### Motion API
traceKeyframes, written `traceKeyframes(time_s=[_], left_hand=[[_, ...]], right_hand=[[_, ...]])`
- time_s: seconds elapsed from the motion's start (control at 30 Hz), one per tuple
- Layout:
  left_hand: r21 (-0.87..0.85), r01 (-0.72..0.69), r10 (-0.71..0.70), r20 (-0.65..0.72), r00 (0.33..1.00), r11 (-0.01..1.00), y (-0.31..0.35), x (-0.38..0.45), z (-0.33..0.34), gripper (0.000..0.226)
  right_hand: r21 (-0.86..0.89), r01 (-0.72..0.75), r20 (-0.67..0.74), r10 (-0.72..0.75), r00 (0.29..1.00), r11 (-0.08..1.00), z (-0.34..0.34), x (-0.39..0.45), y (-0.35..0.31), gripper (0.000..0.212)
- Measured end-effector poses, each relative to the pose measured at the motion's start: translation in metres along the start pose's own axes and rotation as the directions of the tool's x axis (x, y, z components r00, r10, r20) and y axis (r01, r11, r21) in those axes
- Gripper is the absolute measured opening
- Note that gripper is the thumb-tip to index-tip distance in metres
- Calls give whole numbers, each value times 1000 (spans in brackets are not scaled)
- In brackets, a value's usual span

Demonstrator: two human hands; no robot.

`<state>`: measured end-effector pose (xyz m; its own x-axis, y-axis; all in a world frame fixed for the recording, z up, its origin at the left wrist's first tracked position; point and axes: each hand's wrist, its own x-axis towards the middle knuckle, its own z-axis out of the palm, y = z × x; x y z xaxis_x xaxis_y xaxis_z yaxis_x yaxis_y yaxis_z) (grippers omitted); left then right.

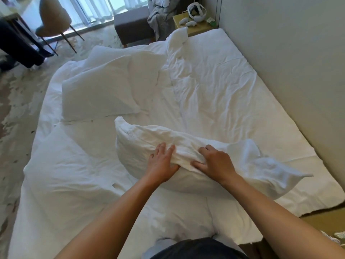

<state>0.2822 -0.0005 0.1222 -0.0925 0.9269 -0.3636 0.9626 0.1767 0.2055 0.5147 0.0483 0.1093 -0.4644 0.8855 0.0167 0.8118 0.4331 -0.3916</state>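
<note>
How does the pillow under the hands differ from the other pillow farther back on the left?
The near pillow is gripped by the left hand and right hand; the far pillow lies untouched. The near pillow is bunched and creased; the far pillow looks smoother and flatter. Both are white and lie on the bed.

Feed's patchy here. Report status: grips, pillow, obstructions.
Left grip, right grip both pinch bunched fabric on pillow. Pillow lies on bed. Second pillow beyond, apart.

The right grip (214,162) has its fingertips buried in folds of the pillow (149,136); small white items (187,22) on the far nightstand (203,27) are too blurred to identify.
</note>
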Motion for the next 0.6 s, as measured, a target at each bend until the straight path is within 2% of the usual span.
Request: traceKeyframes(time_s=[0.1,0.2,0.27,0.33,0.43,0.6], left_hand=[[37,-7,8,-14,1000,999,0,11,-10,87],[128,-58,55,28,998,990,3,28,-25,84],[168,-125,111,90,990,978,8,37,-32,71],[219,-206,188,104,977,954,13,41,-36,47],[197,-262,264,18,964,945,18,33,-36,25],[50,-203,208,-122,970,978,13,-11,-29,24]], right_hand=[[136,32,-1,-32,999,990,8,-5,23,42],[255,78,-16,-77,997,964,1,-7,40,46],[325,105,-10,-108,994,940,-8,-7,49,46],[416,103,3,-115,993,904,-15,-5,55,46],[515,66,16,-86,996,855,-18,-1,59,50],[596,68,31,-108,994,800,-18,-9,50,49]])
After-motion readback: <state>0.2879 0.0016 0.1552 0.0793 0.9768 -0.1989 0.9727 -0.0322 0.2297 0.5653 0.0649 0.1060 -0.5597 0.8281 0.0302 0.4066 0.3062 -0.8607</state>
